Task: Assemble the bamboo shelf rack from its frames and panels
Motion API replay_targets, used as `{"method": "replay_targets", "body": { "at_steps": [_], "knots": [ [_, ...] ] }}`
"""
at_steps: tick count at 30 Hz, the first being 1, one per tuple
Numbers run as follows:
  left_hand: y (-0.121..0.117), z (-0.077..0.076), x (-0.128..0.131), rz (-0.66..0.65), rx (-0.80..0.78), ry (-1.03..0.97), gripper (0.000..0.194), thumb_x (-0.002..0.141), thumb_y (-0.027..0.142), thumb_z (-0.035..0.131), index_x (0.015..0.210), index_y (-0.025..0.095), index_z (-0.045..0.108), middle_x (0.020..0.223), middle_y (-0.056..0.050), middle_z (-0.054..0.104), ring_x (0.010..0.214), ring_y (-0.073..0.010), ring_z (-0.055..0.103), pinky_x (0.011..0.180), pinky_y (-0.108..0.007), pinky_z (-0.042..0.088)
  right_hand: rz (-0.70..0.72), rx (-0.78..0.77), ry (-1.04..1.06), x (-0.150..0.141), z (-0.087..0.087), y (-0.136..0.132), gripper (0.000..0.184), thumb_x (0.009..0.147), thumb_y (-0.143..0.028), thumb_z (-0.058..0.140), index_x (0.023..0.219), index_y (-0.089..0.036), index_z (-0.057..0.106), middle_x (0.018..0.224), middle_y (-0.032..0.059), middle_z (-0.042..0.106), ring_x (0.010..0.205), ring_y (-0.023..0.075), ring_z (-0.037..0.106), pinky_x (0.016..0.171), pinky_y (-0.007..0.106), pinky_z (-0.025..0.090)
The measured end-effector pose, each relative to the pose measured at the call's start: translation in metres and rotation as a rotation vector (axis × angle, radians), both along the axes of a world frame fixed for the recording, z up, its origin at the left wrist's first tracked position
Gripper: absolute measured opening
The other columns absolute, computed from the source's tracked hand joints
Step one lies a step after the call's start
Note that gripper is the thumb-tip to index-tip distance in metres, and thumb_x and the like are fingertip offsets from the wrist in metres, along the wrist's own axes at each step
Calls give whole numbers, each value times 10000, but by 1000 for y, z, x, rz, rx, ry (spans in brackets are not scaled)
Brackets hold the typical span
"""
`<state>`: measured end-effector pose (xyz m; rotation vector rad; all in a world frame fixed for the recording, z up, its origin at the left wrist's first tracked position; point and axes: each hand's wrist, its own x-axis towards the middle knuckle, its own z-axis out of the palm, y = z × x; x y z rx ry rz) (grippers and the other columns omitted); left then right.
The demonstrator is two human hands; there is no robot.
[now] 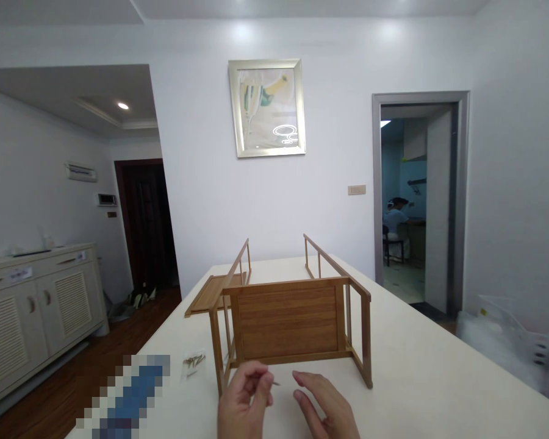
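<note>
A small bamboo rack frame point(288, 323) lies on its side on the white table point(416, 372), its slatted panel facing me. Just in front of it, my left hand point(244, 402) pinches a small screw between thumb and forefinger, its tip pointing right. My right hand point(324, 405) hovers beside it with fingers stretched out and empty, close to the screw tip. A loose bamboo shelf board point(210, 292) lies behind the frame at the left.
A small bag of screws point(193, 361) lies on the table left of the frame, next to a blurred blue patch point(128, 396). A white sideboard point(36, 305) stands at the left. A person sits in the far room through the doorway point(396, 225). Plastic packaging point(507, 347) lies right.
</note>
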<state>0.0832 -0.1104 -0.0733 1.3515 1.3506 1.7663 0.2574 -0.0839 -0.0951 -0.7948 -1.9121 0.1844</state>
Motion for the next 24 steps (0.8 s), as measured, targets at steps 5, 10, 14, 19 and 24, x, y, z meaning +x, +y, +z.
{"method": "replay_targets", "body": {
  "at_steps": [5,10,14,19,24],
  "knots": [
    [28,14,61,-295,-71,-180,478,688,693,664,789,227,623,635,-26,609,422,-101,475,400,-236,366,19,-10,284,13,32,-3,267,909,-400,566,1075,-267,727,879,71,745,774,194,698,690,270,592],
    [41,36,98,-408,-80,-236,503,666,681,693,782,202,600,604,8,567,417,-77,443,424,-222,352,8,-104,486,36,53,-4,183,871,-375,628,936,-268,761,813,47,712,742,187,667,664,284,569],
    [52,35,123,-503,-105,-221,465,753,649,623,802,189,580,660,-18,604,450,-93,490,467,-239,385,-89,-177,609,63,54,-2,205,832,-407,661,867,-220,736,807,49,708,739,191,665,670,282,551],
    [77,-1,126,-336,-133,204,128,781,331,629,810,211,595,791,-69,648,727,-188,607,663,-302,460,-350,-201,814,113,59,22,292,832,-476,610,837,-186,640,793,54,698,689,184,649,679,306,533],
    [88,-28,112,-327,-141,686,179,796,139,494,902,209,621,951,-111,659,918,-237,588,861,-368,426,-363,-335,588,141,54,71,325,791,-494,579,840,-178,636,763,43,670,688,188,611,649,314,505]
  ]
}}
